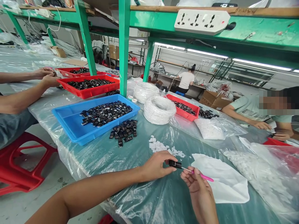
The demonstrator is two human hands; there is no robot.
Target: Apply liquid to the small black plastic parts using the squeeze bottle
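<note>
My left hand [157, 165] pinches a small black plastic part [175, 164] just above the plastic-covered table [130, 174]. My right hand [195, 182] holds a thin pink-handled tool [202, 176], its metal tip touching the end of the black part. A small pile of white pieces [161, 147] lies just beyond my hands. A loose heap of black parts [123, 132] sits farther left, beside a blue tray [70, 123] that holds many more.
Two coils of white wire [159, 109] stand mid-table by red trays [90, 90] of black parts. White sheet [221, 182] and bags of white pieces [216, 127] lie right. Another person's arms [25, 90] work at left, a person [261, 112] at right, a red stool [21, 161] below.
</note>
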